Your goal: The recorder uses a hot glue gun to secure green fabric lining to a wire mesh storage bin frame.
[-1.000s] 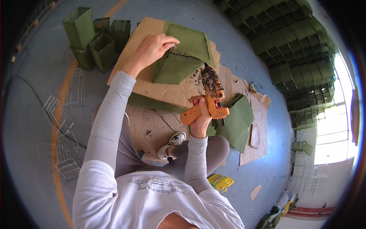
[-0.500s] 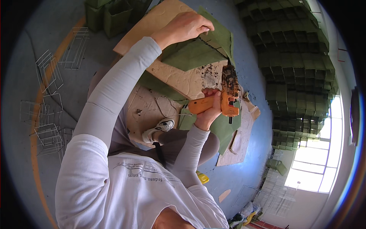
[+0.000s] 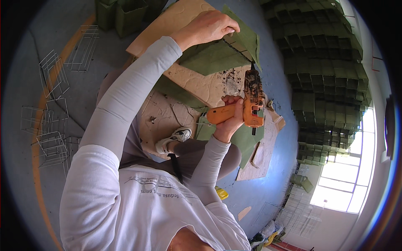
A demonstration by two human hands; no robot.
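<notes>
My left hand (image 3: 209, 28) is closed in a pinch at the top edge of a green fabric piece (image 3: 245, 35), whose panels stand tilted over a tan board (image 3: 201, 90). A lower green panel (image 3: 213, 58) of it lies against the board. My right hand (image 3: 230, 123) is wrapped round the handle of an orange glue gun (image 3: 253, 100), its front part smeared black. The gun's nozzle points away from me and meets the end of a black glue line along the edge between the panels. My left fingertips partly hide the fabric's upper corner.
Stacked green boxes (image 3: 322, 79) line the right side. Wire frames (image 3: 54, 121) lie on the floor at the left, with green bins (image 3: 130, 16) at the far left. More green sheets (image 3: 247, 138) and cardboard (image 3: 261, 161) lie beside my right knee. A cord (image 3: 184, 115) runs near my shoe.
My left hand has shifted slightly right with the fabric. The black line along the panel edge now shows more continuously up to the nozzle. My right hand keeps its grip on the glue gun.
</notes>
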